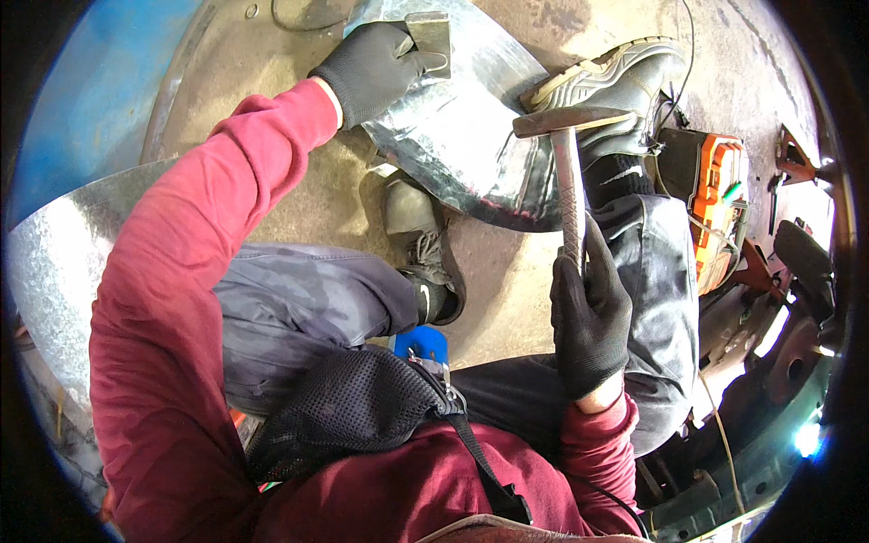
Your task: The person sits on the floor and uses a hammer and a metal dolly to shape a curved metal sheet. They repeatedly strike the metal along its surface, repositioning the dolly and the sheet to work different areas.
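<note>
My right hand (590, 317), in a dark glove, is closed around the lower handle of a hammer (568, 172). Its head points away from me, over my right boot and the right edge of a curved, shiny piece of sheet metal (471, 127). At the sheet's far left, my left hand (367, 77), also gloved, grips a small grey metal block (431, 38) by its near end. The block lies over the sheet; whether it touches the metal I cannot tell. The sheet rests between my feet, its near edge bent round.
My right boot (625, 86) stands beside the sheet, my left shoe (415, 217) just nearer. An orange and black tool case (715, 185) lies on the right, with a cable by it. Another large metal sheet (54, 262) is at left, near a blue surface (100, 90).
</note>
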The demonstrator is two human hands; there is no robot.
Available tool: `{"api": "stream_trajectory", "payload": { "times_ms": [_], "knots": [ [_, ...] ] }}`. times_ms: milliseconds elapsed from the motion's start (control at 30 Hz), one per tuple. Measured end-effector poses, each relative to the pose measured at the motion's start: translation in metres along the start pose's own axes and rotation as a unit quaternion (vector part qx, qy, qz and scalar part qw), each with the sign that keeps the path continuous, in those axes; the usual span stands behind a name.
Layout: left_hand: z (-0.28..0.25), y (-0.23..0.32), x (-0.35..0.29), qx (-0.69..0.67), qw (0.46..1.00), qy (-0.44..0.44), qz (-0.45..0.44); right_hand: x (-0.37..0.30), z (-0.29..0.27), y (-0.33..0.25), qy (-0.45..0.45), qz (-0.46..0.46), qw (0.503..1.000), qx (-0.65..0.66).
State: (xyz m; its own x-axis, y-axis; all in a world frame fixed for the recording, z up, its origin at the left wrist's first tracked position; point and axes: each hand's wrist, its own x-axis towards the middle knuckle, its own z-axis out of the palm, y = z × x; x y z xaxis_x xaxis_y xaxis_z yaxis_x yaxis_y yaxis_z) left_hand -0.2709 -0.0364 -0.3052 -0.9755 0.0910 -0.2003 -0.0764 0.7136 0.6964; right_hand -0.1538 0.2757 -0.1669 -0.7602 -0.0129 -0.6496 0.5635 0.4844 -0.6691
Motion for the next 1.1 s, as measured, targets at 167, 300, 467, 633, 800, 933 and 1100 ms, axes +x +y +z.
{"api": "stream_trajectory", "payload": {
  "times_ms": [167, 300, 467, 633, 800, 933, 1100],
  "knots": [
    [0.002, 0.002, -0.002, 0.003, 1.0, 0.017, 0.023, 0.0, 0.001, 0.0, 0.005, -0.006, 1.0, 0.0],
    [0.004, 0.001, -0.002, 0.01, 0.999, 0.023, 0.045, 0.0, 0.001, 0.0, 0.012, -0.013, 1.0, -0.02],
    [-0.002, 0.012, 0.0, 0.014, 0.998, -0.054, -0.021, 0.0, 0.002, -0.002, 0.014, -0.019, 1.0, 0.007],
    [0.008, 0.009, -0.003, -0.042, 0.998, -0.039, -0.016, 0.001, 0.002, -0.003, 0.022, -0.038, 0.999, -0.023],
    [0.007, 0.019, -0.003, -0.023, 0.998, -0.057, -0.03, 0.002, 0.003, -0.002, 0.039, -0.074, 0.996, -0.042],
    [0.028, -0.011, 0.003, 0.041, 0.99, 0.016, 0.134, 0.012, 0.007, 0.01, 0.075, -0.21, 0.972, -0.081],
    [0.031, 0.006, -0.002, 0.023, 0.995, -0.005, 0.101, -0.002, 0.018, -0.013, 0.086, -0.196, 0.976, -0.041]
  ]
}}
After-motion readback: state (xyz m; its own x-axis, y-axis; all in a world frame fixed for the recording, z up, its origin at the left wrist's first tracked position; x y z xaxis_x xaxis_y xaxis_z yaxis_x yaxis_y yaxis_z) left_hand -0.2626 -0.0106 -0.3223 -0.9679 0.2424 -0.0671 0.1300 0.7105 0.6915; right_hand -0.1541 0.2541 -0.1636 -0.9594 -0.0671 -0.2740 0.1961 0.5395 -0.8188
